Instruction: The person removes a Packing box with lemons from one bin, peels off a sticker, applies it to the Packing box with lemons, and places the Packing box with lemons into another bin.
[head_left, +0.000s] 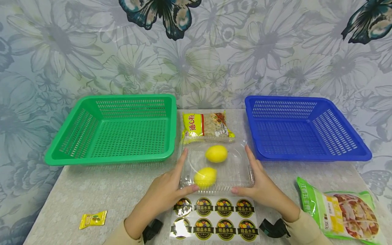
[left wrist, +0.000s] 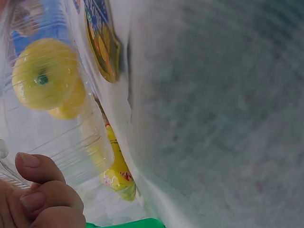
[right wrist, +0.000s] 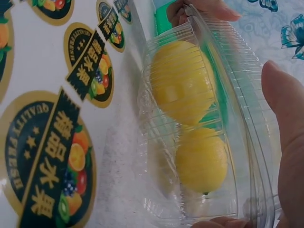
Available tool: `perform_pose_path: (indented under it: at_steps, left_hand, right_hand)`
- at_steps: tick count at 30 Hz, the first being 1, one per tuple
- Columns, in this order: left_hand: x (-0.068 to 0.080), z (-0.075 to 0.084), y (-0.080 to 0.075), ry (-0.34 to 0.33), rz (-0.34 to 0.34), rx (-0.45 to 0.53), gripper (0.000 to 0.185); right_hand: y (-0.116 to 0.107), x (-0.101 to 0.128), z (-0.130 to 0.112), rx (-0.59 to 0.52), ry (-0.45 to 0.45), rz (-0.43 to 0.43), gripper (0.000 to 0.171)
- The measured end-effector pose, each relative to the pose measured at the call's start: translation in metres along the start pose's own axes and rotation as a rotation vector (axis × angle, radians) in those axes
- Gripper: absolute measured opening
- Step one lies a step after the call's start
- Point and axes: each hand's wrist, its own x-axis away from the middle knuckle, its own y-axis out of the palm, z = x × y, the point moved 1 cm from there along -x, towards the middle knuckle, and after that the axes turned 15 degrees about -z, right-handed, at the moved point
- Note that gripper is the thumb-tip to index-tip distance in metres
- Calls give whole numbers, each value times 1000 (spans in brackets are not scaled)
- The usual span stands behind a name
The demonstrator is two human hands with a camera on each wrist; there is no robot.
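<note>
Sticker sheet [head_left: 214,217] before hand-flanked clamshell [head_left: 218,163]

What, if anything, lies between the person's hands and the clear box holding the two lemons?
Nothing visible: the left hand and right hand already touch the clear box at its two sides, the lemons inside.
</note>
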Motion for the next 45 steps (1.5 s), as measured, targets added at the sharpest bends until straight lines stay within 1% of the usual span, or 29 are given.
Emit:
perform_pose_path:
  at_steps: [5,11,19,25,30,35,45]
  left_hand:
    - [-5,-1,0,-4,-16,16,108]
    - [-8,-5,2,-8,-33,38,108]
    - [-10,-7,4,3,-31,72,108]
    - [-12,-8,4,-6,-34,88,107]
    - [-14,-10,4,-10,-40,97,106]
    - [-16,-11,4,-14,-49,99,104]
    - [-19,-11,2,-45,-69,100,101]
  right_hand:
    - [0,-3,3,-26,3,-2,130]
    - [1,-8,9,-31,3,-1,130]
    - [1,-9,10,-44,17,2,131]
    - [1,-9,9,-46,32,7,130]
    - [1,-10,11,-49,50,-1,128]
    - [2,-10,13,-57,39,-7,123]
    - [3,-12,12,-56,32,-10,117]
